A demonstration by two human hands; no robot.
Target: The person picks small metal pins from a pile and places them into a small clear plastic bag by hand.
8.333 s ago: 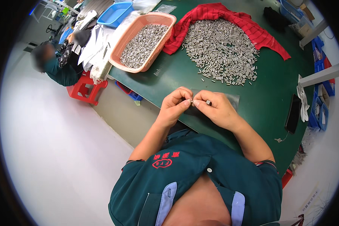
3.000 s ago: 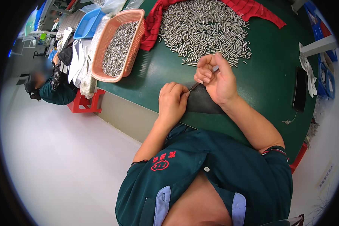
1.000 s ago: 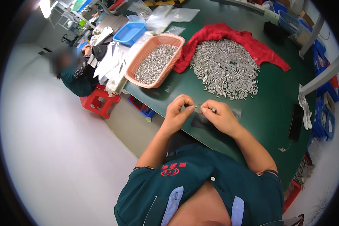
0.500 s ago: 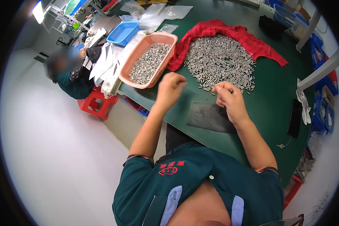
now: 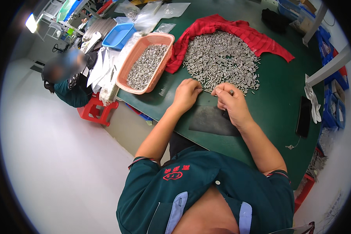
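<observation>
Curled fingers of the right hand close around a slim dark tool with a grey end, above the black rectangular mat. The left hand has its fingertips drawn together at the near edge of the heap of small silvery metal cylinders; whether they pinch one, I cannot tell. A brushing knuckle could set loose cylinders rolling across the green tabletop, and a slack hold could drop the tool. Both wrists bend inward, knuckles up, forearms angled in from either side. Beyond lie the red striped cloth and, leftward, the peach perforated plastic basket.
</observation>
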